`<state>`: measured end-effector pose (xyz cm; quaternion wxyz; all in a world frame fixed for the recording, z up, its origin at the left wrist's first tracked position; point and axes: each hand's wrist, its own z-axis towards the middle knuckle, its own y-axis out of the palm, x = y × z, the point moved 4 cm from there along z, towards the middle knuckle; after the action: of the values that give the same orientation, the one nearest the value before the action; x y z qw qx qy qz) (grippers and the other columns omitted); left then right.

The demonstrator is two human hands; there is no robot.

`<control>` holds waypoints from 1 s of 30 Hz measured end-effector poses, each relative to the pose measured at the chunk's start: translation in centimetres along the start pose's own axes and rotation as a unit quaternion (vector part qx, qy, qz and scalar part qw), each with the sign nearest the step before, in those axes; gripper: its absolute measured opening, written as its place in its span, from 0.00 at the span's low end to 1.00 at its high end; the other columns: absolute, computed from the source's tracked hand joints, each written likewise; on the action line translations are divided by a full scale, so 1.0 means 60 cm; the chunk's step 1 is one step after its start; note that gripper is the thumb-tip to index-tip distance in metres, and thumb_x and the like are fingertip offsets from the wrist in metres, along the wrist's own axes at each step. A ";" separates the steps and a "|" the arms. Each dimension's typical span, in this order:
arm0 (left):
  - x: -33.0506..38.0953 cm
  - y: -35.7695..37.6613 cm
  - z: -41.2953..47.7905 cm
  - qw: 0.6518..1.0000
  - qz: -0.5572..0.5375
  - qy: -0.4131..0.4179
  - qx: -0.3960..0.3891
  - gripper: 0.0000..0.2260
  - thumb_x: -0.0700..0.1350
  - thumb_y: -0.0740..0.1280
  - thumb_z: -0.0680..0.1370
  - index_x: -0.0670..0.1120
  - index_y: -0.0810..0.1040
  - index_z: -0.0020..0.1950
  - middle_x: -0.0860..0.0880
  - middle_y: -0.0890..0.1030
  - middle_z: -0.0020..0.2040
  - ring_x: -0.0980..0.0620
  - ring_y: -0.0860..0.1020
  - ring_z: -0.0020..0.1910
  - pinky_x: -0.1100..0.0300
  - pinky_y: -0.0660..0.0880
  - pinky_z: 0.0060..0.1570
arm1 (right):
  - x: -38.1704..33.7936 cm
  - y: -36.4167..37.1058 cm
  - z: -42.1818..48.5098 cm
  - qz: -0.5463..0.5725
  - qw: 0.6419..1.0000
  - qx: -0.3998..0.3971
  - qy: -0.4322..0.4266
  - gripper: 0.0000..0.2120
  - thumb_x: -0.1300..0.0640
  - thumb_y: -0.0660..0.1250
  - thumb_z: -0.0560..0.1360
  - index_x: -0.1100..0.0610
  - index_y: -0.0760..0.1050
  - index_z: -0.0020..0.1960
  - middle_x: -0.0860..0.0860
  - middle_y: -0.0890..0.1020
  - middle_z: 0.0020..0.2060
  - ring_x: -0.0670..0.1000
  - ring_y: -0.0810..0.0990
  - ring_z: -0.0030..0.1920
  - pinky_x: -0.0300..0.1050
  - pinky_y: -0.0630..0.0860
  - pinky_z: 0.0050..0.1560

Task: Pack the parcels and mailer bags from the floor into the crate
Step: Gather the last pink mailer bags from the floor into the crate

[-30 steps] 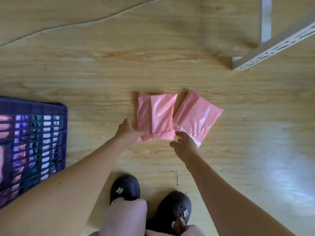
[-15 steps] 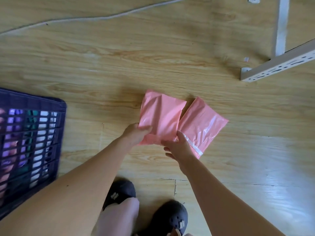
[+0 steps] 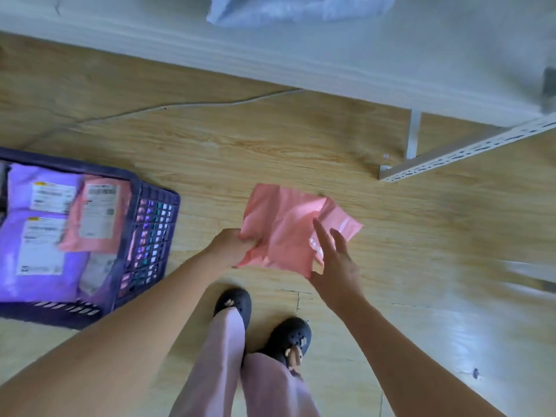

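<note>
The left hand [image 3: 230, 246] grasps the lower left corner of a pink mailer bag [image 3: 279, 227], right of the purple crate [image 3: 150, 224]; a second pink bag [image 3: 343, 219] peeks out behind it. The right hand [image 3: 337, 266] is released, fingers straight and spread beside the bag's lower right corner. In the crate lie purple bags [image 3: 18, 191] and a pink one [image 3: 72, 236] with white shipping labels [image 3: 97, 212] (print too blurred to read).
</note>
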<state>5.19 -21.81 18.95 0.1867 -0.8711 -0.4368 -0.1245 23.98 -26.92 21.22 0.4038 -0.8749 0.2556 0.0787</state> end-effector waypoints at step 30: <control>-0.034 -0.237 -0.388 0.935 0.085 0.246 0.240 0.37 0.48 0.73 0.72 0.47 0.58 0.75 0.47 0.64 0.72 0.47 0.58 0.75 0.49 0.60 0.72 | -0.300 -0.131 -0.245 0.152 0.988 0.034 -0.017 0.11 0.55 0.60 0.79 0.52 0.75 0.39 0.49 0.82 0.32 0.54 0.82 0.39 0.48 0.78 0.43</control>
<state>-8.74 -25.55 42.21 0.5013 -0.7767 -0.3183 -0.2102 11.55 -26.75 42.37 0.4214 -0.8101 0.3810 0.1450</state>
